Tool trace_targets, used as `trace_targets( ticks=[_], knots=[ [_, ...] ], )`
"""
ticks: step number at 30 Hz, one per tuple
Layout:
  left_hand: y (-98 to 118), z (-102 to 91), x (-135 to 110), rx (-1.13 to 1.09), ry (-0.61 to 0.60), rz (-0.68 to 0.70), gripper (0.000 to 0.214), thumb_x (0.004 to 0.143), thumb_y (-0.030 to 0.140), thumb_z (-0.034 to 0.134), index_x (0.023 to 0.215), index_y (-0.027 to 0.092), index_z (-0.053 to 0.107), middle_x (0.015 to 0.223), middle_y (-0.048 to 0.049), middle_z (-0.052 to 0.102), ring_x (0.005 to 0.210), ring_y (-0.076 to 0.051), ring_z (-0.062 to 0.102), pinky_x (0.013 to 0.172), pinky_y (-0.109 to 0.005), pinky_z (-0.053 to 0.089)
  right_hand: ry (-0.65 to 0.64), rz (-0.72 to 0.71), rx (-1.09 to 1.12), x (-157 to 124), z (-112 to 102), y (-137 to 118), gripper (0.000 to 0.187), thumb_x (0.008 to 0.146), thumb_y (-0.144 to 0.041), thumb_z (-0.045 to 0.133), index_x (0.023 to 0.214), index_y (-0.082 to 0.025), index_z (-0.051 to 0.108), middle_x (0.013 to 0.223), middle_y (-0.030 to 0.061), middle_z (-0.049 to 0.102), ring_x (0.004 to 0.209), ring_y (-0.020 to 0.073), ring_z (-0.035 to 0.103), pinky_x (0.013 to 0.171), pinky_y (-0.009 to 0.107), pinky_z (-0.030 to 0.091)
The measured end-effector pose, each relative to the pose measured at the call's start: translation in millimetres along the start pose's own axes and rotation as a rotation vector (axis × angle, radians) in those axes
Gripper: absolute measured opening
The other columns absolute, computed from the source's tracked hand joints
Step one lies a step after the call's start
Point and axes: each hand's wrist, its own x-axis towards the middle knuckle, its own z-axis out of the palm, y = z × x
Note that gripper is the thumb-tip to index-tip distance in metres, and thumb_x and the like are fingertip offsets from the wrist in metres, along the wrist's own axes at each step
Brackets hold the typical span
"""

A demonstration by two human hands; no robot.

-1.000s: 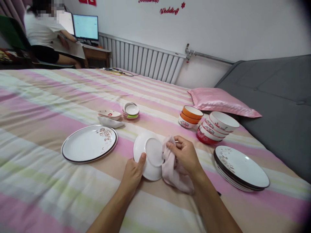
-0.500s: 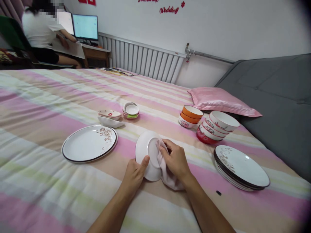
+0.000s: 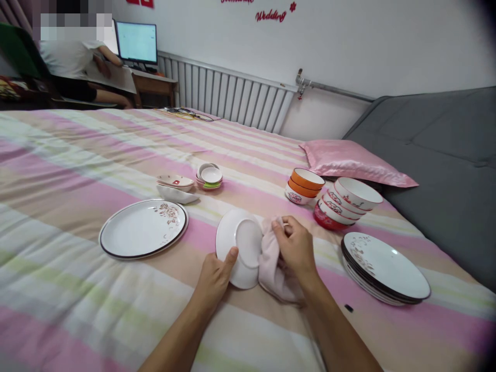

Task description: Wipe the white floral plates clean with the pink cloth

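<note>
A white plate (image 3: 241,258) is tilted up over the bed, its underside and foot ring facing me. My left hand (image 3: 217,274) grips its lower left edge, thumb lying on the underside. Pinched in my right hand (image 3: 296,245) is a pale pink cloth (image 3: 273,263), which hangs down at the plate's right edge. Left of the plate lies a large oval plate (image 3: 141,230) with a dark rim and brown flowers. Behind it are boat-shaped dishes (image 3: 176,188) and a small group of sauce dishes (image 3: 210,175).
On the right stand orange and white bowls (image 3: 305,185), a stack of red and white bowls (image 3: 344,204) and a stack of plates (image 3: 387,266). A small black object (image 3: 349,308) lies nearby. Farther back are a pink pillow (image 3: 356,163), cables (image 3: 189,113) and a seated person (image 3: 70,62).
My right hand has moved right with the cloth, off the middle of the plate's underside to its right edge. The left hand and plate have hardly moved.
</note>
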Motion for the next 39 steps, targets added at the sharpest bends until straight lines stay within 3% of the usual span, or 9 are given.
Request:
trace_targets(
  ticks=[4,9,11,15,19,21,29,34,39],
  knots=[
    [0.1,-0.1,0.0,-0.008,-0.001,-0.017,0.05,0.068,0.055,0.062,0.074,0.006,0.066,0.064,-0.0087,0.065,0.065,-0.022,0.058,0.056,-0.026,0.045,0.162,0.0,0.172,16.4,-13.9,16.5,0.034,0.08,-0.044,0.051,0.091,-0.014,0.064,0.067,0.0045,0.066,0.06,0.0168,0.058,0.058,0.025,0.043],
    [-1.4,0.2,0.5,-0.022,0.006,-0.034,0.049,0.069,0.054,0.062,0.075,0.006,0.067,0.065,-0.0076,0.064,0.062,-0.02,0.056,0.054,-0.025,0.044,0.701,-0.04,0.317,26.9,-32.7,22.0,0.04,0.084,-0.042,0.046,0.103,-0.012,0.065,0.097,0.0104,0.067,0.091,0.0216,0.061,0.083,0.034,0.046],
    [0.1,0.6,0.2,-0.013,0.017,-0.04,0.047,0.068,0.053,0.062,0.069,0.006,0.065,0.063,-0.0071,0.063,0.062,-0.019,0.056,0.054,-0.025,0.044,0.797,-0.06,0.283,28.6,-35.3,23.5,0.04,0.085,-0.04,0.046,0.106,-0.013,0.065,0.103,0.0109,0.066,0.098,0.0225,0.06,0.09,0.037,0.044],
    [3.5,1.6,-0.4,0.007,0.042,-0.04,0.047,0.066,0.054,0.063,0.059,0.008,0.062,0.058,-0.0075,0.062,0.061,-0.021,0.056,0.054,-0.025,0.044,0.637,0.046,0.456,32.6,-24.9,31.6,0.04,0.077,-0.038,0.056,0.106,-0.013,0.066,0.109,0.0113,0.065,0.103,0.0229,0.059,0.092,0.038,0.044],
    [2.9,1.6,-0.4,0.01,0.034,-0.035,0.05,0.067,0.055,0.061,0.069,0.006,0.066,0.059,-0.0077,0.062,0.06,-0.02,0.056,0.054,-0.026,0.044,0.441,0.274,0.725,32.6,-8.9,34.7,0.046,0.069,-0.038,0.064,0.108,-0.013,0.065,0.107,0.0099,0.067,0.1,0.0223,0.061,0.088,0.038,0.048],
    [1.7,1.1,-0.1,0.02,0.023,-0.039,0.051,0.069,0.055,0.06,0.073,0.005,0.066,0.06,-0.0073,0.062,0.061,-0.02,0.056,0.054,-0.025,0.044,0.381,0.287,0.759,29.5,-2.9,31.4,0.045,0.069,-0.038,0.064,0.107,-0.014,0.066,0.104,0.0086,0.068,0.099,0.0217,0.061,0.089,0.038,0.047],
    [-5.5,-0.5,3.0,0.049,-0.017,-0.016,0.054,0.072,0.057,0.056,0.074,0.004,0.065,0.059,-0.0069,0.061,0.06,-0.02,0.055,0.056,-0.027,0.044,0.103,-0.142,0.452,7.1,10.0,3.4,0.03,0.081,-0.034,0.057,0.104,-0.019,0.069,0.103,0.0088,0.067,0.098,0.0201,0.06,0.092,0.037,0.044],
    [-7.0,-0.2,4.8,0.046,-0.006,-0.006,0.054,0.073,0.055,0.057,0.083,0.003,0.066,0.069,-0.0102,0.066,0.065,-0.021,0.058,0.057,-0.027,0.045,-0.178,-0.291,0.462,-1.1,10.9,-8.8,0.027,0.086,-0.03,0.052,0.107,-0.021,0.067,0.109,0.0073,0.066,0.106,0.0199,0.058,0.096,0.036,0.043],
    [-5.3,-0.6,3.5,0.002,-0.051,0.028,0.054,0.075,0.053,0.057,0.092,0.002,0.065,0.078,-0.0123,0.069,0.075,-0.023,0.062,0.062,-0.026,0.048,-0.301,-0.415,0.404,-5.1,15.5,-12.1,0.029,0.089,-0.026,0.049,0.114,-0.026,0.063,0.115,0.0045,0.064,0.112,0.0184,0.055,0.1,0.038,0.04]
  ],
)
